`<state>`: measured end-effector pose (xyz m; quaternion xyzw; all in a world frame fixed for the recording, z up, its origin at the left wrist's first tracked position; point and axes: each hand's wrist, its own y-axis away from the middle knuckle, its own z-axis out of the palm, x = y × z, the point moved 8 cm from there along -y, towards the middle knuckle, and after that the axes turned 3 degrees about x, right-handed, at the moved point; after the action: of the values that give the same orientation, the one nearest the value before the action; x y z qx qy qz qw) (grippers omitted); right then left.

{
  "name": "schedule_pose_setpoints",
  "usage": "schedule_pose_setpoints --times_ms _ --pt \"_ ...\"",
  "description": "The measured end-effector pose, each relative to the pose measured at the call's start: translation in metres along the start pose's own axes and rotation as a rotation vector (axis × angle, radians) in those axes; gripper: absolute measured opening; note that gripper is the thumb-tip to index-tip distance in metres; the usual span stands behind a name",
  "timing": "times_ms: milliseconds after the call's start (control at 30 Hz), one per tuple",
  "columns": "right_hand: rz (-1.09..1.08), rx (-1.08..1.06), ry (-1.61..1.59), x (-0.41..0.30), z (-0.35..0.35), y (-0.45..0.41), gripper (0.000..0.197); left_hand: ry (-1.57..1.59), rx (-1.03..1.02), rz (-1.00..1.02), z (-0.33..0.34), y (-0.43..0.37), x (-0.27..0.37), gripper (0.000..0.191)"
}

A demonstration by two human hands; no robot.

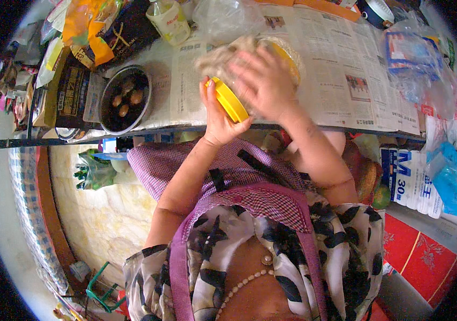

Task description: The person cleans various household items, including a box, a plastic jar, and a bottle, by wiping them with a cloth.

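Observation:
My left hand [220, 116] grips a yellow round plastic lid or shallow container [228, 98], tilted on its edge, above the newspaper-covered table. My right hand [262, 76] is blurred, just right of the yellow piece, with fingers spread. Whether it touches anything cannot be told. Behind its fingers lies a blurred beige cloth or similar soft item [216, 60]. Partly hidden by my right hand, a round clear container with a yellow rim [292, 60] lies on the newspaper.
A metal pot [148, 100] with several eggs in dark liquid stands left. A cup [174, 28], a clear plastic bag [228, 18] and newspaper [332, 80] are farther back. Plastic bags [417, 60] crowd the right end. The table's front edge [172, 131] runs before me.

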<state>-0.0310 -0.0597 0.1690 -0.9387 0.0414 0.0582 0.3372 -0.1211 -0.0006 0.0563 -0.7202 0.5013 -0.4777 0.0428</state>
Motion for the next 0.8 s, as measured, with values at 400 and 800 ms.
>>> schedule_pose_setpoints --times_ms 400,800 --pt "0.194 0.271 0.029 0.044 -0.012 0.038 0.034 0.024 0.194 0.048 -0.016 0.001 0.006 0.117" --pt "-0.049 0.077 0.051 0.012 0.006 0.058 0.043 0.173 0.172 -0.103 -0.016 -0.003 -0.011 0.113"
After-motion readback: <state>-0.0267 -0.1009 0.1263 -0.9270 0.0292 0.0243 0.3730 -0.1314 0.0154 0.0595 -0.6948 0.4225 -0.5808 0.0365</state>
